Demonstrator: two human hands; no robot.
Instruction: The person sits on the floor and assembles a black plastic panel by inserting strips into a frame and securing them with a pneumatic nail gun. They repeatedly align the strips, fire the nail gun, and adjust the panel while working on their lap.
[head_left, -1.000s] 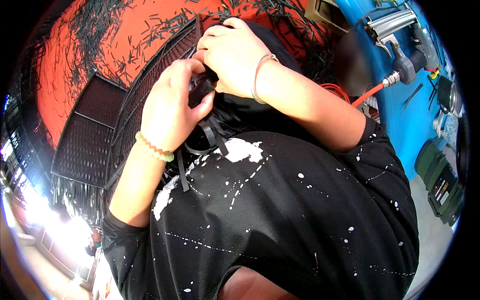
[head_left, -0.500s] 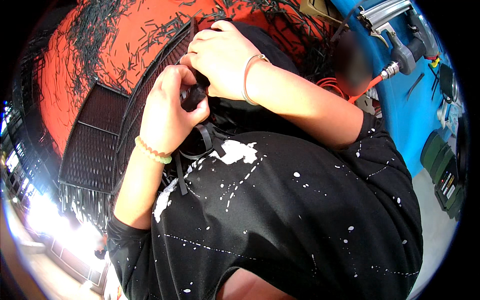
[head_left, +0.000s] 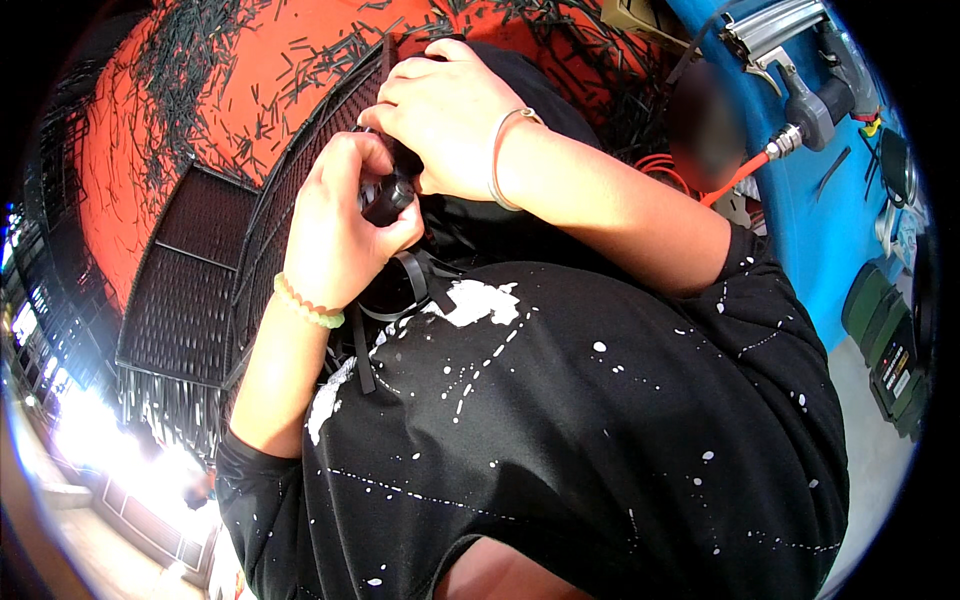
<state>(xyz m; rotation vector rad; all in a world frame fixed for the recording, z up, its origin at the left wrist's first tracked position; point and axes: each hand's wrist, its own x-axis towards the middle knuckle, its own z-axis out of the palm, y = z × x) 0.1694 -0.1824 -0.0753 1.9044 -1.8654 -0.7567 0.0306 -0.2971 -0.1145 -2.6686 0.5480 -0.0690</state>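
Note:
My left hand (head_left: 335,215) curls its thumb and fingers around a small glossy black piece (head_left: 388,200), whose exact kind I cannot make out. Right beside it, my right hand (head_left: 435,110) is closed, with its bent fingers at the edge of a dark woven panel (head_left: 325,125); what they grip is hidden under the hand. Loose flat black strips (head_left: 410,275) curl and hang below my left hand, against my shirt. More woven sections (head_left: 185,300) with a fringe of strip ends spread to the left of my left forearm.
Cut black strips (head_left: 300,70) litter an orange-red surface (head_left: 130,150) beyond the panel. At the upper right, a grey air tool (head_left: 800,90) with an orange hose (head_left: 740,180) lies on a blue surface (head_left: 800,220). Dark green pads (head_left: 885,350) are at the far right.
Both hands keep nearly the same place and shift only slightly. The black piece in my left hand has turned a little and shows more of its shiny side.

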